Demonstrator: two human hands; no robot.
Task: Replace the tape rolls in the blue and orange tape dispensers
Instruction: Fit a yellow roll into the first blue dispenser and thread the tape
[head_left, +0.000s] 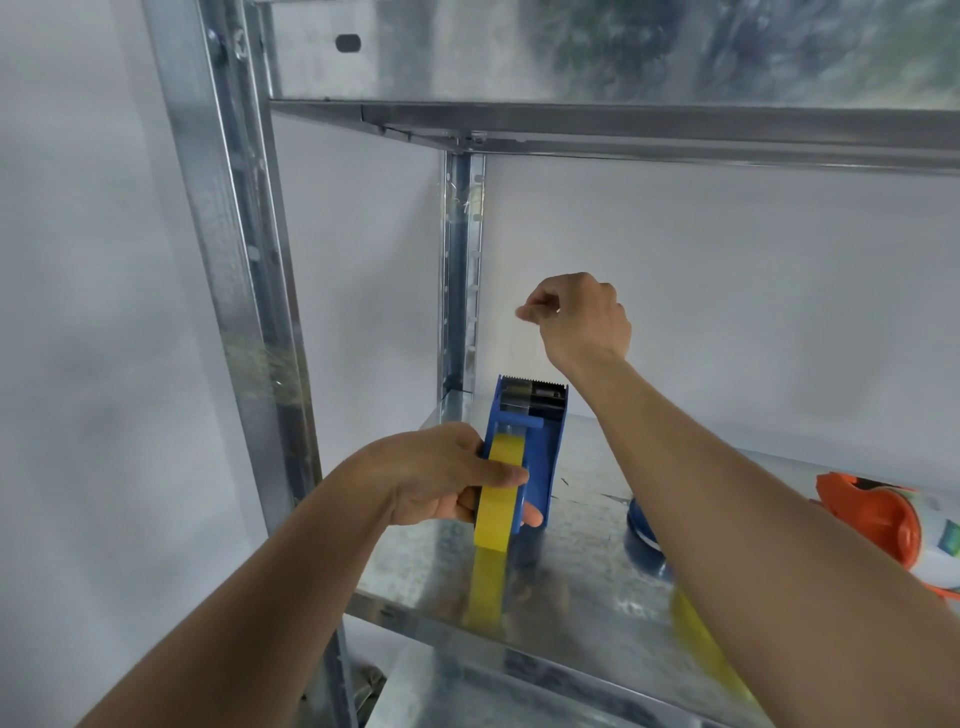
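The blue tape dispenser stands upright on the metal shelf with a yellowish tape roll seated in it. My left hand grips the dispenser's side and the roll, thumb across the tape. Above the dispenser's toothed cutter, my right hand has thumb and forefinger pinched on a thin clear strip of tape pulled up from the roll. The orange tape dispenser lies at the shelf's right, partly hidden by my right forearm. A dark blue round object, possibly a tape roll, sits behind that forearm.
The galvanised rack has an upright post at the back left corner and another shelf overhead. A white wall lies behind. A lower shelf shows beneath the front edge.
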